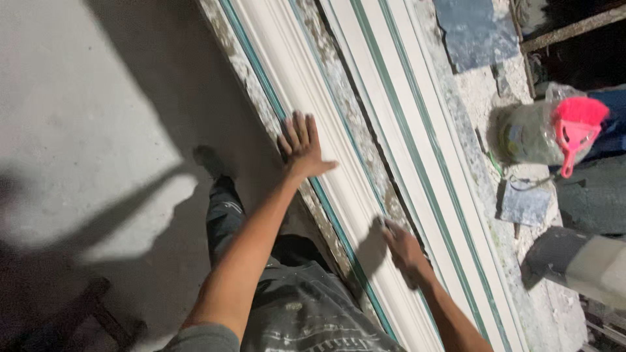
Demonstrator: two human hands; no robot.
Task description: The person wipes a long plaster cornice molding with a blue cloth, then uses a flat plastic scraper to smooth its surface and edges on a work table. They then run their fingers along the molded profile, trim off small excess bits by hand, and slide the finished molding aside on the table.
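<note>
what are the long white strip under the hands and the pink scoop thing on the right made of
The long white strip looks like cast plaster or cement moulding: matt, chalky white, with stepped ridges and crusty grey residue along its edges, set between green-edged rails. It could be painted; the look leaves that open. The left hand lies flat on it. The pink scoop looks like moulded plastic: bright, even colour, smooth thin walls.

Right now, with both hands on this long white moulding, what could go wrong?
1. The left hand lies flat near the edge of the white moulding; leaning on it might shift or crack the long piece.
2. The right hand seems to hold something small that is blurred; a slip could mark the surface.
3. The bench beside the moulding is crusted with debris, which could scratch it.
</note>
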